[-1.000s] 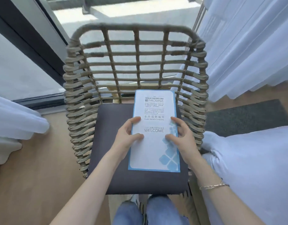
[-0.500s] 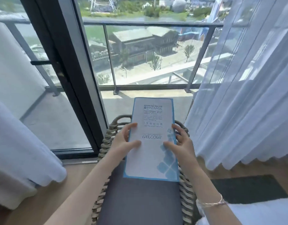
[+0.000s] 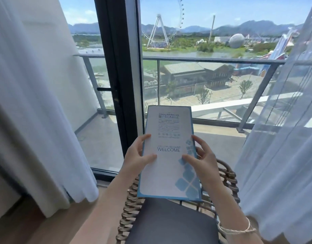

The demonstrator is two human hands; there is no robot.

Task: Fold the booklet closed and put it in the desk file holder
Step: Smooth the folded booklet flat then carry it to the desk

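both hands, left hand and right hand, grip the closed booklet.

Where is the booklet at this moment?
In the head view, the booklet is low in the centre, held up closed between the left hand and right hand, above the wicker chair and before the balcony window.

The booklet carries all the readable print, on its white front cover. Near the top stands "Hilton Garden Inn" in small dark letters, and directly under it the larger word "PROMISE" with a small square logo at its left. Below come several lines of fine print, too small and blurred to read, then a line of Chinese characters, also illegible. Lower down, across the middle, stands "WELCOME" in capitals.
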